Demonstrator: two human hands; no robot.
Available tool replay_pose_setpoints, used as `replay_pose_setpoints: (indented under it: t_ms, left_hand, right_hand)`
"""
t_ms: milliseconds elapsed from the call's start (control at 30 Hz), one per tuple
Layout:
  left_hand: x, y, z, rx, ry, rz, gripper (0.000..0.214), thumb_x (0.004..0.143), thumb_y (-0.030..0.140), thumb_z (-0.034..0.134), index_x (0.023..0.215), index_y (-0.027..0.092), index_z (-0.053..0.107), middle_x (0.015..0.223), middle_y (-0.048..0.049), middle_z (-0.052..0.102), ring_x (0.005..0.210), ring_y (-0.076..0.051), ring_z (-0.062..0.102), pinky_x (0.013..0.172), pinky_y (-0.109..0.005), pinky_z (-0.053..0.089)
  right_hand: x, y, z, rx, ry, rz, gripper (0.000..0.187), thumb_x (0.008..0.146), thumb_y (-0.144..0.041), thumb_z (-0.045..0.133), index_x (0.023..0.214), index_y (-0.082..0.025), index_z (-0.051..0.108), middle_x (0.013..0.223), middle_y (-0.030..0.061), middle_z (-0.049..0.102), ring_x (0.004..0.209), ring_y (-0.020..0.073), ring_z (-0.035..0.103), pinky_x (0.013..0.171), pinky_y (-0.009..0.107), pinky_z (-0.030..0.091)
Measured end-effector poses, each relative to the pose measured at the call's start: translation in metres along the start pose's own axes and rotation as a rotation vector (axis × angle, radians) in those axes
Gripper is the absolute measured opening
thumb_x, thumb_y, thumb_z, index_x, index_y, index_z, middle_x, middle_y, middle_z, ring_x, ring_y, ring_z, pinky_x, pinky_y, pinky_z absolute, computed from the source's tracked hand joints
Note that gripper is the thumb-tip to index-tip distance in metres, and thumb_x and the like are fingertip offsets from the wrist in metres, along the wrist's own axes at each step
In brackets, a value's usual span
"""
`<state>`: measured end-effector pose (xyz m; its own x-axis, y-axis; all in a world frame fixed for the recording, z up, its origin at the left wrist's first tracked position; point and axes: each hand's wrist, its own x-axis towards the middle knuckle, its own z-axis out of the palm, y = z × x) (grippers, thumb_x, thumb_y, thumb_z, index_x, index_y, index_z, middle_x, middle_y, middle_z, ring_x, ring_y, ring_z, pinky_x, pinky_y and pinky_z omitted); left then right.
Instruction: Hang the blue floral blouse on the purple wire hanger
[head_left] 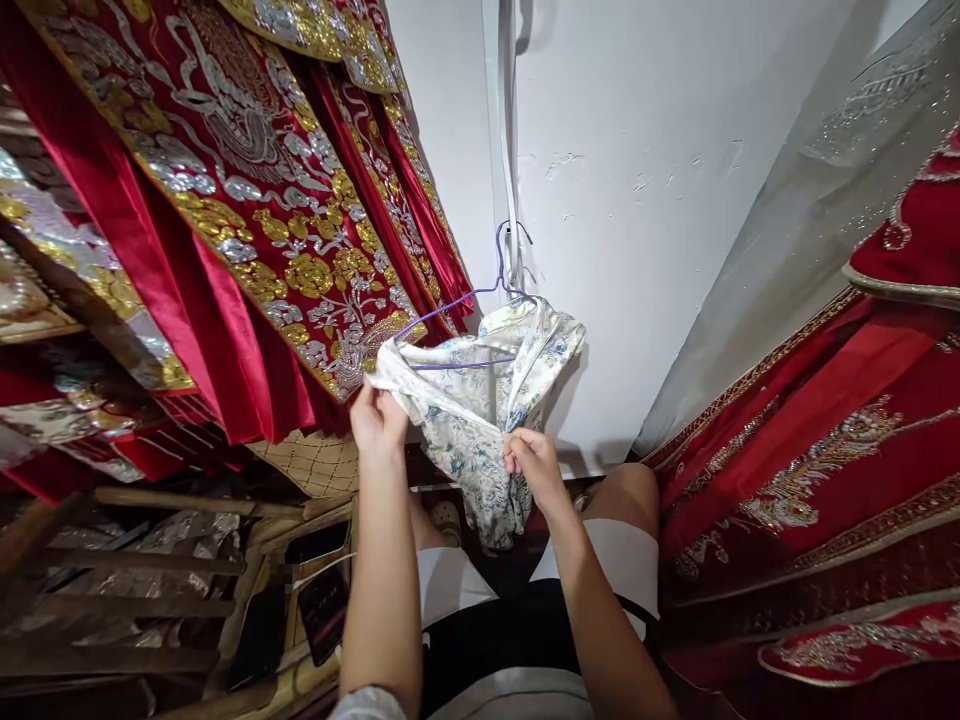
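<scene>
A white garment with a blue and green floral pattern (469, 435) hangs from a purple wire hanger (480, 293) on a white strap (498, 130) against the wall. My left hand (379, 415) is closed on the garment's left shoulder edge, with the fingertips partly hidden behind the cloth. At the front opening, my right hand (532, 462) pinches the fabric between thumb and fingers. One end of the hanger sits inside the left shoulder, while the right side of the garment droops in folds around it.
Red robes with gold and silver sequins (300, 200) hang at the left. More red embroidered clothing (787, 450) hangs at the right by a sheer sparkling cloth (817, 170). At lower left stands a wooden slatted chair (135, 560); a phone (322, 612) lies beside it.
</scene>
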<state>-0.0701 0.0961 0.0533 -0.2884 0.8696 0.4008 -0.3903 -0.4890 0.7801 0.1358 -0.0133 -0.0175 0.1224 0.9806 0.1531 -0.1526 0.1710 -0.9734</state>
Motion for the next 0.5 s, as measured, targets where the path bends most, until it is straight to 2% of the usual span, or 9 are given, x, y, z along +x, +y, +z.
replay_pose_setpoints:
  t_ms: [100, 167, 233, 300, 367, 433, 500]
  left_hand:
    - [-0.045, -0.039, -0.007, -0.129, 0.096, -0.225, 0.028, 0.100, 0.027, 0.043, 0.107, 0.015, 0.067, 0.097, -0.0109, 0.075, 0.101, -0.020, 0.069, 0.094, -0.034, 0.054]
    - [-0.073, -0.062, -0.007, -0.371, 0.253, -0.430, 0.024, 0.095, 0.027, 0.050, 0.106, 0.016, 0.069, 0.099, -0.0102, 0.076, 0.104, -0.021, 0.070, 0.097, -0.033, 0.053]
    - [-0.092, -0.076, -0.005, -0.434, 0.306, -0.503, 0.019, 0.092, 0.026, 0.055, 0.095, 0.016, 0.070, 0.091, -0.0092, 0.076, 0.096, -0.022, 0.071, 0.093, -0.033, 0.054]
    - [-0.101, -0.078, -0.003, -0.447, 0.326, -0.509, 0.014, 0.088, 0.027, 0.062, 0.081, 0.016, 0.066, 0.078, -0.0050, 0.072, 0.080, -0.019, 0.070, 0.083, -0.030, 0.055]
    - [-0.105, -0.070, 0.002, -0.472, 0.303, -0.498, 0.018, 0.084, 0.030, 0.069, 0.074, 0.017, 0.061, 0.071, 0.0000, 0.067, 0.068, -0.015, 0.066, 0.074, -0.027, 0.054]
    - [-0.109, -0.058, 0.010, -0.480, 0.214, -0.492, 0.024, 0.079, 0.035, 0.075, 0.073, 0.019, 0.058, 0.072, 0.0019, 0.064, 0.066, -0.015, 0.064, 0.071, -0.027, 0.053]
    - [-0.116, -0.046, 0.023, -0.451, 0.081, -0.483, 0.029, 0.076, 0.039, 0.078, 0.073, 0.020, 0.056, 0.073, 0.0020, 0.062, 0.068, -0.016, 0.062, 0.070, -0.027, 0.051]
  right_hand:
    - [-0.004, 0.002, -0.004, 0.089, 0.045, 0.043, 0.027, 0.076, -0.039, 0.060, 0.056, -0.021, 0.054, 0.045, -0.0035, 0.049, 0.045, 0.0113, 0.040, 0.048, 0.026, 0.029]
    - [-0.005, 0.001, -0.015, 0.134, 0.083, 0.070, 0.028, 0.073, -0.040, 0.063, 0.055, -0.022, 0.052, 0.046, -0.0038, 0.048, 0.044, 0.0105, 0.039, 0.047, 0.026, 0.027]
    - [-0.007, -0.001, -0.027, 0.147, 0.068, 0.111, 0.029, 0.072, -0.041, 0.064, 0.054, -0.022, 0.051, 0.047, -0.0040, 0.047, 0.043, 0.0096, 0.038, 0.046, 0.025, 0.025]
    - [-0.009, -0.002, -0.036, 0.110, -0.045, 0.181, 0.029, 0.073, -0.041, 0.064, 0.054, -0.021, 0.053, 0.046, -0.0039, 0.047, 0.043, 0.0093, 0.038, 0.046, 0.025, 0.025]
    - [-0.012, -0.004, -0.040, 0.035, -0.214, 0.269, 0.030, 0.075, -0.041, 0.065, 0.057, -0.020, 0.056, 0.046, -0.0032, 0.049, 0.044, 0.0095, 0.040, 0.047, 0.024, 0.026]
    - [-0.015, -0.004, -0.041, -0.041, -0.351, 0.345, 0.032, 0.078, -0.045, 0.067, 0.060, -0.019, 0.059, 0.047, -0.0018, 0.053, 0.046, 0.0100, 0.043, 0.048, 0.024, 0.027]
    - [-0.015, -0.001, -0.042, -0.088, -0.396, 0.379, 0.038, 0.078, -0.052, 0.069, 0.063, -0.018, 0.062, 0.050, -0.0003, 0.057, 0.048, 0.0104, 0.045, 0.050, 0.023, 0.030]
